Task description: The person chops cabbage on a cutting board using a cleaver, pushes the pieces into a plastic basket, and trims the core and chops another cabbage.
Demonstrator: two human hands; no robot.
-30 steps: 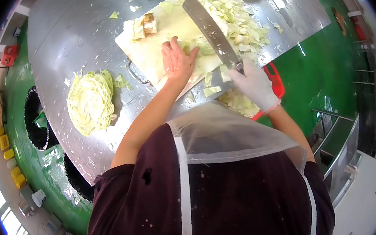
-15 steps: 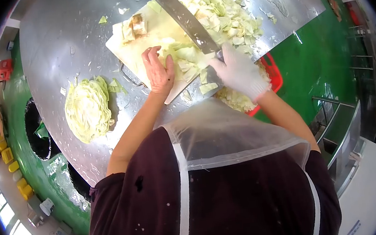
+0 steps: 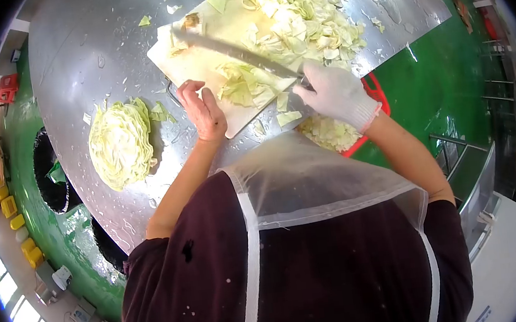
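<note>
My right hand [image 3: 338, 94], in a white glove, is closed round the handle of a large knife [image 3: 234, 51]. Its long blade reaches left across the white cutting board [image 3: 238, 118], over some cut cabbage leaves [image 3: 240, 82]. At the board's left edge, my bare left hand [image 3: 204, 111] has its thumb and fingers apart and holds nothing. A pile of chopped cabbage [image 3: 300, 21] covers the board's far right side. Cabbage core pieces [image 3: 192, 22] lie at the far left of the board, partly behind the blade.
A cut cabbage half [image 3: 121, 145] rests on the metal table [image 3: 77, 60] at left. Below the table's right edge, a red basket [image 3: 376, 93] holds chopped cabbage [image 3: 329, 133]. Black-lined bins [image 3: 53, 182] stand on the green floor at left.
The knife blade has swung left, its tip now near the core pieces. My left hand has moved left and slightly nearer to me, away from the cut leaves.
</note>
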